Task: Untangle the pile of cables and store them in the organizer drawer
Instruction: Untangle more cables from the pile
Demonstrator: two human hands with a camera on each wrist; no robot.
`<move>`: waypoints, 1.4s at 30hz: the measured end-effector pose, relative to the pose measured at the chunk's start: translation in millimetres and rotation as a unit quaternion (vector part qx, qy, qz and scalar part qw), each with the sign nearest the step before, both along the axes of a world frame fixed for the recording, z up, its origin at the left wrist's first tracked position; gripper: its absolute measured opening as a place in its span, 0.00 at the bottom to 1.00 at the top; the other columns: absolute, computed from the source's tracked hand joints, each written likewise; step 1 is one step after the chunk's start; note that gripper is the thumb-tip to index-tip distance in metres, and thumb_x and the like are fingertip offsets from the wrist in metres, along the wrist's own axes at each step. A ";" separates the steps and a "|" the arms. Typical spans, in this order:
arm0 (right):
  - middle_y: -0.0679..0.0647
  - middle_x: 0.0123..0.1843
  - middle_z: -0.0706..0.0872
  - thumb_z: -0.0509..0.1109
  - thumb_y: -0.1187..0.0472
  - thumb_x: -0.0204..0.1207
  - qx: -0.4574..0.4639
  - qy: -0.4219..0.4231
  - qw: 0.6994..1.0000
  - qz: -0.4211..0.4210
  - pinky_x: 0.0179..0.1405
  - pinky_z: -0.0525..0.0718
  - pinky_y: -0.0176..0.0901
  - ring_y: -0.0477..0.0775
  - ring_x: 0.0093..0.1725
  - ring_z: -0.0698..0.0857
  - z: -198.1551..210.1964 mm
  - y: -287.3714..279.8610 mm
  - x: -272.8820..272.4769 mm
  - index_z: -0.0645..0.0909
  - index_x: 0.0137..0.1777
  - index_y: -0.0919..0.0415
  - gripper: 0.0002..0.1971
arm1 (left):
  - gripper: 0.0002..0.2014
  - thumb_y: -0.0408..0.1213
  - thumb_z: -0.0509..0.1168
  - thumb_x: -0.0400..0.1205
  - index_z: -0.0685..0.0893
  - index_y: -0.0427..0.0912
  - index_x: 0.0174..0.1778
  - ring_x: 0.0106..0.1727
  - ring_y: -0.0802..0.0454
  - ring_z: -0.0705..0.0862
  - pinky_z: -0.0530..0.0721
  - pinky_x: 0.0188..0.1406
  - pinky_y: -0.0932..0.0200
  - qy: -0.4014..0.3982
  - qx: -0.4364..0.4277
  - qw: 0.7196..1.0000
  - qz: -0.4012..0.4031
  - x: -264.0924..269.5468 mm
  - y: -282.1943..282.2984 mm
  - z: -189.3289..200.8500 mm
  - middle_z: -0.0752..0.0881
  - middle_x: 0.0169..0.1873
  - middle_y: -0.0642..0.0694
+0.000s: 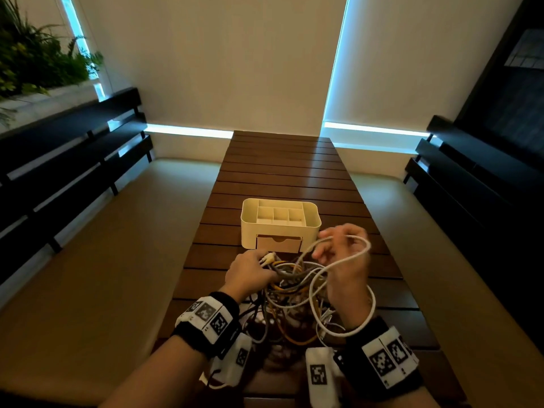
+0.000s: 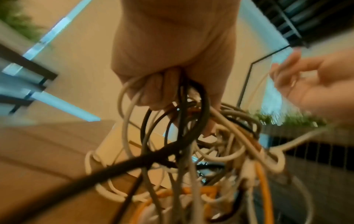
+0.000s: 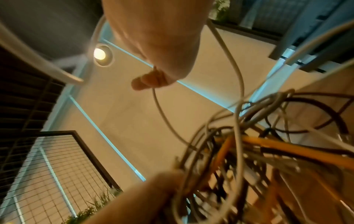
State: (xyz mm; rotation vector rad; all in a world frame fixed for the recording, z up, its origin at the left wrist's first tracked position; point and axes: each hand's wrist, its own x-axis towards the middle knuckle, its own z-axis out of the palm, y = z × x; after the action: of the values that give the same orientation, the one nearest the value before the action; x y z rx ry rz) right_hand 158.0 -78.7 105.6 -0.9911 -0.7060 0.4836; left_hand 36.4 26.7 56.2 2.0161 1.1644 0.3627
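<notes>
A tangle of white, grey, black and orange cables (image 1: 291, 301) hangs above the near part of the wooden table (image 1: 282, 172). My left hand (image 1: 250, 272) grips a bunch of them in its fist (image 2: 162, 91), with a white plug sticking out by the thumb. My right hand (image 1: 341, 248) is raised to the right and pinches a thin white cable (image 1: 347, 260) that loops around its wrist; the same cable (image 3: 162, 112) runs down from its curled fingers. Just beyond the hands stands the cream organizer (image 1: 279, 222), with open top compartments and its small front drawer (image 1: 279, 244) closed.
Cushioned benches (image 1: 112, 260) with dark slatted backs line both sides of the table. A planter with green plants (image 1: 38, 60) sits at the far left. Blinds cover the windows behind. The far half of the table is bare wood.
</notes>
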 end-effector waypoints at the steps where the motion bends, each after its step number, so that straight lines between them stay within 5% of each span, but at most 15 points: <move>1: 0.54 0.39 0.85 0.64 0.64 0.79 -0.074 -0.028 0.996 0.039 0.25 0.80 0.34 0.49 0.27 0.82 -8.5 2.8 1.8 0.72 0.50 0.57 0.04 | 0.05 0.39 0.73 0.70 0.87 0.52 0.40 0.44 0.50 0.85 0.86 0.46 0.45 -0.031 -0.013 0.999 -0.013 1.0 -2.2 0.3 0.88 0.38 0.50; 4: 0.54 0.57 0.83 0.75 0.63 0.70 -0.301 -0.091 0.944 0.096 0.38 0.85 0.38 0.50 0.42 0.86 -31.0 9.9 7.1 0.69 0.64 0.53 0.25 | 0.04 0.39 0.75 0.68 0.86 0.52 0.34 0.40 0.51 0.85 0.86 0.45 0.44 -0.066 -0.011 0.998 -0.015 4.4 -7.6 -1.6 0.87 0.33 0.52; 6: 0.53 0.61 0.78 0.79 0.64 0.66 -0.349 -0.102 0.928 0.084 0.43 0.85 0.41 0.51 0.49 0.85 -37.4 12.4 6.8 0.62 0.70 0.54 0.37 | 0.04 0.41 0.74 0.67 0.87 0.55 0.34 0.40 0.52 0.86 0.86 0.44 0.44 -0.085 0.001 0.996 0.002 6.3 -10.7 -6.1 0.88 0.34 0.53; 10: 0.51 0.55 0.73 0.80 0.62 0.66 -0.371 -0.261 0.891 -0.001 0.35 0.75 0.20 0.42 0.45 0.77 -41.4 13.1 0.9 0.79 0.51 0.64 0.17 | 0.03 0.46 0.72 0.65 0.86 0.58 0.33 0.42 0.53 0.86 0.87 0.44 0.44 -0.127 0.003 0.992 0.021 7.4 -12.7 -10.0 0.89 0.35 0.54; 14: 0.50 0.46 0.73 0.76 0.67 0.69 -0.315 -0.316 0.895 -0.003 0.36 0.73 0.16 0.37 0.40 0.75 -43.4 12.2 -3.8 0.81 0.37 0.69 0.06 | 0.08 0.39 0.74 0.67 0.84 0.60 0.31 0.41 0.52 0.86 0.86 0.45 0.43 -0.126 0.007 0.992 0.018 5.6 -10.8 -9.9 0.88 0.36 0.52; 16: 0.49 0.40 0.77 0.72 0.66 0.73 -0.300 -0.268 0.916 0.003 0.34 0.76 0.23 0.43 0.37 0.77 -43.3 10.7 -1.8 0.80 0.36 0.65 0.06 | 0.06 0.44 0.75 0.67 0.85 0.58 0.36 0.42 0.52 0.86 0.86 0.47 0.43 -0.129 -0.003 0.992 -0.007 1.7 -7.3 -11.2 0.89 0.38 0.52; 18: 0.51 0.34 0.80 0.68 0.65 0.77 -0.257 -0.174 0.951 0.007 0.33 0.79 0.31 0.49 0.35 0.80 -41.4 7.7 -0.8 0.78 0.36 0.60 0.08 | 0.14 0.53 0.77 0.66 0.86 0.54 0.44 0.47 0.55 0.87 0.86 0.51 0.47 -0.135 -0.057 0.988 -0.056 -3.3 -4.0 -8.0 0.89 0.42 0.53; 21: 0.54 0.37 0.85 0.64 0.64 0.80 -0.218 -0.131 0.967 0.002 0.42 0.84 0.45 0.52 0.39 0.84 -39.9 4.6 -1.8 0.77 0.40 0.56 0.07 | 0.19 0.62 0.72 0.69 0.83 0.49 0.38 0.40 0.56 0.84 0.82 0.43 0.57 -0.120 -0.130 0.982 -0.067 -6.0 -5.9 -1.8 0.86 0.36 0.54; 25: 0.51 0.31 0.83 0.60 0.65 0.82 -0.143 -0.041 0.989 0.027 0.33 0.81 0.43 0.47 0.28 0.78 -35.0 3.8 -5.5 0.74 0.42 0.58 0.07 | 0.14 0.53 0.76 0.70 0.84 0.47 0.37 0.43 0.49 0.87 0.85 0.47 0.48 -0.069 -0.060 0.995 -0.044 -4.3 -4.1 -7.2 0.88 0.37 0.48; 27: 0.51 0.31 0.83 0.58 0.62 0.82 -0.105 0.040 0.993 0.029 0.34 0.83 0.42 0.50 0.30 0.81 -27.1 2.5 -1.3 0.74 0.44 0.58 0.06 | 0.11 0.47 0.77 0.70 0.82 0.48 0.37 0.45 0.48 0.86 0.85 0.48 0.47 -0.035 -0.043 0.998 -0.043 -5.6 -2.5 -10.7 0.86 0.39 0.49; 31: 0.51 0.26 0.82 0.54 0.61 0.84 -0.036 0.115 0.992 0.043 0.29 0.86 0.43 0.51 0.27 0.84 2.7 1.8 12.2 0.71 0.45 0.57 0.07 | 0.15 0.47 0.76 0.70 0.82 0.52 0.49 0.54 0.52 0.81 0.83 0.53 0.50 0.077 0.073 0.994 -0.031 -12.3 -5.7 -23.7 0.77 0.51 0.56; 34: 0.49 0.21 0.74 0.54 0.59 0.84 -0.010 0.126 0.989 0.071 0.15 0.68 0.33 0.45 0.16 0.69 12.9 3.9 15.9 0.71 0.44 0.57 0.08 | 0.29 0.51 0.83 0.59 0.77 0.55 0.52 0.57 0.55 0.76 0.81 0.57 0.56 -0.008 0.017 1.000 0.013 -15.8 -4.2 -22.6 0.70 0.56 0.56; 37: 0.48 0.20 0.70 0.58 0.55 0.79 -0.020 0.142 0.978 0.154 0.13 0.60 0.30 0.43 0.14 0.63 12.3 -2.0 13.3 0.74 0.45 0.60 0.09 | 0.36 0.48 0.85 0.54 0.77 0.53 0.57 0.60 0.53 0.75 0.79 0.58 0.57 -0.091 -0.036 0.995 0.032 -20.3 3.2 -2.1 0.72 0.58 0.52; 40: 0.48 0.23 0.71 0.61 0.53 0.76 -0.141 0.026 0.944 0.298 0.15 0.62 0.32 0.43 0.17 0.66 5.0 -14.5 8.1 0.77 0.46 0.62 0.11 | 0.24 0.40 0.81 0.64 0.82 0.49 0.55 0.51 0.51 0.82 0.82 0.41 0.64 -0.194 -0.076 0.978 0.026 -26.6 9.9 23.4 0.82 0.50 0.48; 42: 0.48 0.26 0.75 0.61 0.56 0.80 -0.259 -0.178 0.869 0.381 0.18 0.68 0.29 0.42 0.20 0.70 -6.2 -21.0 3.6 0.79 0.46 0.58 0.08 | 0.08 0.37 0.70 0.78 0.84 0.46 0.51 0.36 0.56 0.79 0.77 0.28 0.69 -0.270 -0.080 0.958 0.047 -30.6 10.4 44.7 0.81 0.37 0.49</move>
State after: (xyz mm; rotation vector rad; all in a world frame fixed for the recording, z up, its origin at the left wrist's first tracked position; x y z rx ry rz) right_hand 161.6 -99.7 99.4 -1.3033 -1.3601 1.2516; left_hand 5.8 37.1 101.0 1.5808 0.9068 0.7845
